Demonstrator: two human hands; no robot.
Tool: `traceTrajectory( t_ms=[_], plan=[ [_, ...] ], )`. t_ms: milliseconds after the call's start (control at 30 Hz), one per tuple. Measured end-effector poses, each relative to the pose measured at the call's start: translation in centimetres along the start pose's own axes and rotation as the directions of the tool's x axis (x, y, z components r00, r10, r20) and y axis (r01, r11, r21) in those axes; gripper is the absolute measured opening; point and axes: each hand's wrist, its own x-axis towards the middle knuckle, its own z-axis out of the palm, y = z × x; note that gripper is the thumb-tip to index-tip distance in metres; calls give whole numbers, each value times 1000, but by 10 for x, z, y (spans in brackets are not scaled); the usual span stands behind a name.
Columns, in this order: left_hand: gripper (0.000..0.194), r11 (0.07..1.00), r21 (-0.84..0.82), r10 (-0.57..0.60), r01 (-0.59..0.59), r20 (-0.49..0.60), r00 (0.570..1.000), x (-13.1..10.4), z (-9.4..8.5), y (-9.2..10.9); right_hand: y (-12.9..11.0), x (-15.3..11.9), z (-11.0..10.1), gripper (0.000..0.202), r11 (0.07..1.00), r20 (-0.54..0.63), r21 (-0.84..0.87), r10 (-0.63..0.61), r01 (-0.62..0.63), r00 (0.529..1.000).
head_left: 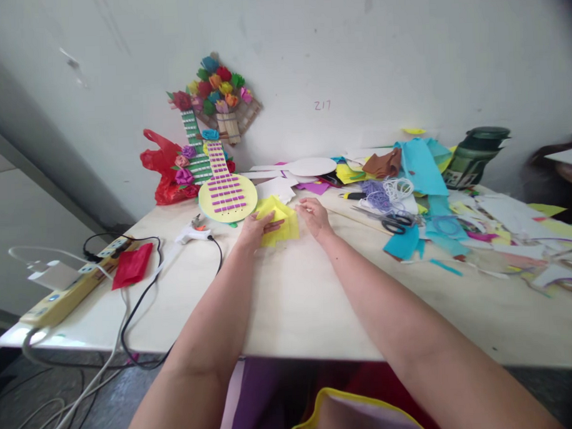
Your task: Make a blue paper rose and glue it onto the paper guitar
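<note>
Several thin yellow sheets (279, 222) lie fanned and overlapping near the middle of the table. My left hand (259, 229) is on their left part, its fingers wrapped over the yellow sheets. Just right of the sheets, my right hand (314, 216) is raised a little with its fingers curled, the thumb and fingertips near the sheets' right edge; whether it pinches anything is too small to tell. Behind my left hand stands a round yellow guitar-shaped craft (228, 199) with purple strips.
A glue gun (193, 235), a red folded piece (132, 265) and a power strip (66, 301) with cables lie left. Scissors (395, 223), string (381, 195), blue scraps (403, 240) and a green bottle (476, 158) are right. Paper flowers (220, 85) lean on the wall.
</note>
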Motion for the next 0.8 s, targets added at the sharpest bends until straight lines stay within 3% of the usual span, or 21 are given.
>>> traceTrajectory(
  t_ms=[167, 300, 600, 800],
  plan=[
    [31, 1000, 9, 25, -25, 2, 1000, -3, 3, 3, -5, -4, 2, 15, 995, 81, -54, -85, 89, 993],
    [32, 999, 8, 39, -39, 16, 999, -6, 4, 5, -5, -7, 7, 16, 999, 173, -40, 17, -10, 985],
    [33, 1000, 13, 27, -27, 30, 999, -6, 6, 5, 2, -6, 11, 17, 979, 219, 128, 130, -161, 967],
    [34, 999, 38, 24, -26, 32, 999, -7, 7, 5, -6, -8, 10, 21, 952, 266, 176, 199, -250, 943]
  ],
)
